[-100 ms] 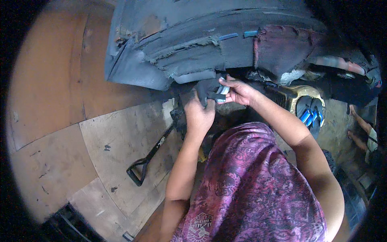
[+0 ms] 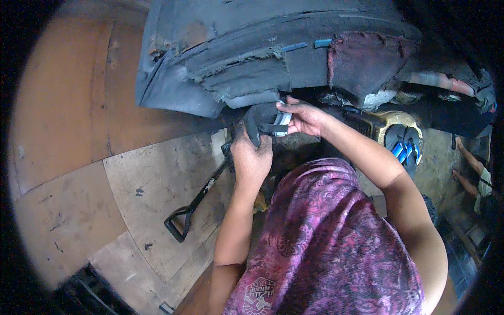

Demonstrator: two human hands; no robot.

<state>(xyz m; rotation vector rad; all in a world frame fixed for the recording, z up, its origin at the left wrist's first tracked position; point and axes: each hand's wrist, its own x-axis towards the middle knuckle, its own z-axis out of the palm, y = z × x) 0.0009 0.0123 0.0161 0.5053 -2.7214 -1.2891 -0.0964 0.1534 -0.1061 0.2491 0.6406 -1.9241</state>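
A small dark object (image 2: 264,118) with a curved pale strip and a dark band is between my two hands, just under the edge of a worn, dark-grey padded surface (image 2: 239,52) with frayed cloth patches. My left hand (image 2: 249,147) grips it from the lower left, thumb raised along its side. My right hand (image 2: 304,118) is closed on its right side, thumb on the pale strip. The object's underside is hidden by my fingers.
A black D-handled tool (image 2: 184,210) lies on worn floor boards (image 2: 131,199) at left. A pair of blue-strapped sandals (image 2: 399,139) rests on a cream surface at right. Another person's bare legs (image 2: 470,168) show at the far right edge, beyond my right arm.
Both my hands and the dark object have shifted a little to the left, with both hands still gripping it.
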